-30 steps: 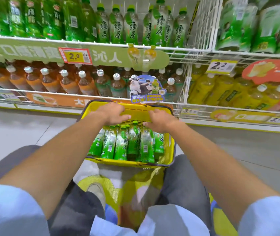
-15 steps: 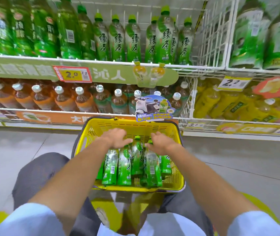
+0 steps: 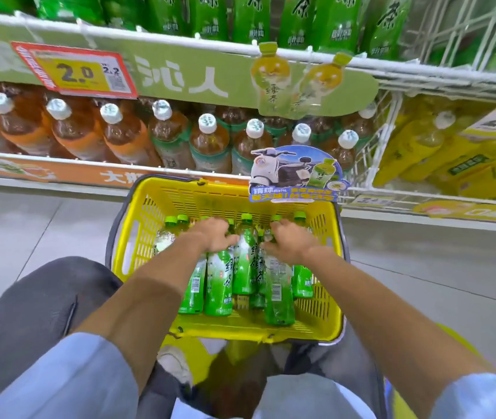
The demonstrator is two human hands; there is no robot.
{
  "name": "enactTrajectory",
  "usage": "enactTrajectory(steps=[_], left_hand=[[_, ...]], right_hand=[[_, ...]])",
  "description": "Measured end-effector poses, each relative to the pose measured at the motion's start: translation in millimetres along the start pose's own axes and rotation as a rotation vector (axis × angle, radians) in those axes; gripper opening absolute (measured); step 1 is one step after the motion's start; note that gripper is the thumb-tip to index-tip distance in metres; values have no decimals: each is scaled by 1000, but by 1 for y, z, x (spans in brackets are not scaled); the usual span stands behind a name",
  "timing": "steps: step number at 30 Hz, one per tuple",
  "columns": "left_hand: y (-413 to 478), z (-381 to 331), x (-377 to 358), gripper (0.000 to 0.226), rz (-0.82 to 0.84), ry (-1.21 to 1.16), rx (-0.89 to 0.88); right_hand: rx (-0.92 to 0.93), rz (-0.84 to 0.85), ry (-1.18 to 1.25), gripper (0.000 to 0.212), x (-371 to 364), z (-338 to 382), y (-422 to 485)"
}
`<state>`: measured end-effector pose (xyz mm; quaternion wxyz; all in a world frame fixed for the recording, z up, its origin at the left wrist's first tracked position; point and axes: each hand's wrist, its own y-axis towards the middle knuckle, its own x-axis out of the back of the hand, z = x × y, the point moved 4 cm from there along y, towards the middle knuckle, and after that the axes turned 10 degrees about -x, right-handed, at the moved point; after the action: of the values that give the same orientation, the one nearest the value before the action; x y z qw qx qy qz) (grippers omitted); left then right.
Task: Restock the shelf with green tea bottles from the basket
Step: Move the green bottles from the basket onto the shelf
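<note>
A yellow basket (image 3: 138, 207) rests on my lap against the shelf front. Several green tea bottles (image 3: 245, 267) lie in it, caps pointing to the shelf. My left hand (image 3: 213, 235) curls over the neck of a bottle (image 3: 219, 285) in the left half of the pile. My right hand (image 3: 289, 243) closes over the top of another bottle (image 3: 278, 297) on the right side. The fingertips are hidden among the caps. The upper shelf (image 3: 180, 74) carries a row of standing green tea bottles (image 3: 249, 19).
Brown tea bottles (image 3: 168, 131) fill the lower shelf just beyond the basket. Yellow bottles (image 3: 452, 164) sit in the wire bay to the right. A scooter promo card (image 3: 295, 173) overhangs the basket's far rim. A price tag (image 3: 74, 71) hangs at upper left.
Both hands have moved from the basket's far rim down onto the bottles and closed on them. My view has dropped closer to the basket and shelf.
</note>
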<state>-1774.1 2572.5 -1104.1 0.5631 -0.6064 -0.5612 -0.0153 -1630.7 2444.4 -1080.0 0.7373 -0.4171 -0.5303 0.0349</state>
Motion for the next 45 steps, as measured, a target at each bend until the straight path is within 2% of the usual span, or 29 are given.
enactTrajectory(steps=[6,10,18,21,24,27,28,29,31,33,34,38,45], left_hand=[[1,-7,-9,29,-99,-96,34],[-7,-16,-13,54,-202,-213,21],[-28,-7,-13,44,-324,-529,38],[-29,-12,-14,54,-314,-546,39],[-24,-13,-16,68,-294,-539,54],[-21,-11,-24,47,-247,-598,58],[-19,-10,-28,46,-234,-609,61],[-18,-9,-32,53,-222,-610,64],[-20,-9,-37,82,-230,-587,57],[-21,-9,-39,95,-245,-614,48],[-23,-9,-38,98,-250,-650,54],[-28,-11,-31,110,-237,-739,50],[-60,-32,-3,106,-219,-898,-23]], right_hand=[[24,6,90,40,-1,-6,-3],[13,15,198,62,1,-10,-3],[-49,66,508,63,-7,-21,-14],[-69,78,650,65,-12,-23,-21],[-139,122,781,88,-20,-29,-23],[-160,179,863,92,-25,-34,-21],[-166,182,854,91,-26,-35,-20],[-180,177,828,89,-28,-34,-19],[-212,146,759,81,-29,-32,-18],[-221,122,728,67,-31,-30,-17],[-220,125,716,66,-32,-28,-18],[-197,75,702,96,-32,-17,-27],[-36,2,904,95,2,-18,-49]])
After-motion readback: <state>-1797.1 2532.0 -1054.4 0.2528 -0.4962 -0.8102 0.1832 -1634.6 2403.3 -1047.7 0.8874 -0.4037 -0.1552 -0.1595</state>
